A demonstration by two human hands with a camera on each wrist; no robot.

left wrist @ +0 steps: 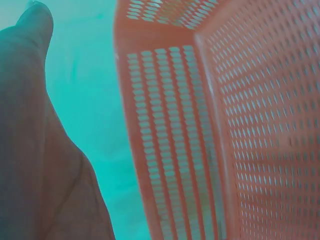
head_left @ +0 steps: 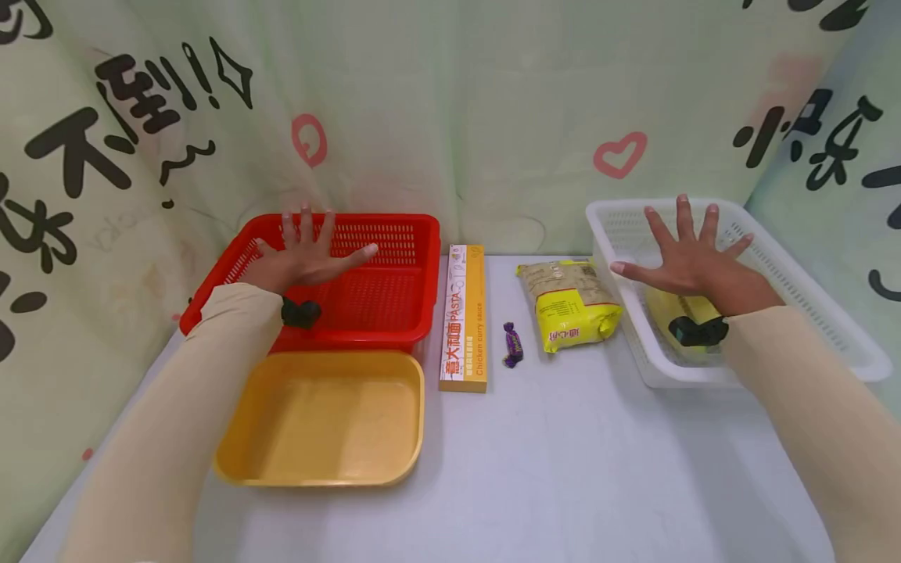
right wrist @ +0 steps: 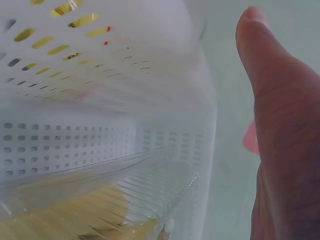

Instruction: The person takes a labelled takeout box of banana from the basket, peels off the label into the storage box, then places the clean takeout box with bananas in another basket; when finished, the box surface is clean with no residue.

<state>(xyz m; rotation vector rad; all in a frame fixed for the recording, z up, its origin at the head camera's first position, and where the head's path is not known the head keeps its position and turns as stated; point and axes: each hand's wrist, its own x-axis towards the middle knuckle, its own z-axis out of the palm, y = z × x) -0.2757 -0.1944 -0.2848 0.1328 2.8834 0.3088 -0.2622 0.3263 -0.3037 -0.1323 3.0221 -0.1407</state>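
My left hand (head_left: 299,258) is spread wide over the red perforated basket (head_left: 380,305), holding nothing. In the left wrist view the thumb (left wrist: 25,100) shows beside the slotted basket wall (left wrist: 165,125). Over the white perforated basket (head_left: 795,258) my right hand (head_left: 693,262) has its fingers fanned out, also with nothing in them. Inside that basket lies a clear plastic package with yellow contents (right wrist: 70,205), partly hidden by the hand and wrist in the head view.
A yellow tray (head_left: 324,422) stands in front of the red basket. Between the baskets lie a pasta box (head_left: 462,320), a purple-wrapped candy (head_left: 512,346) and a yellow-and-tan food bag (head_left: 572,305). A printed curtain (head_left: 521,117) hangs behind.
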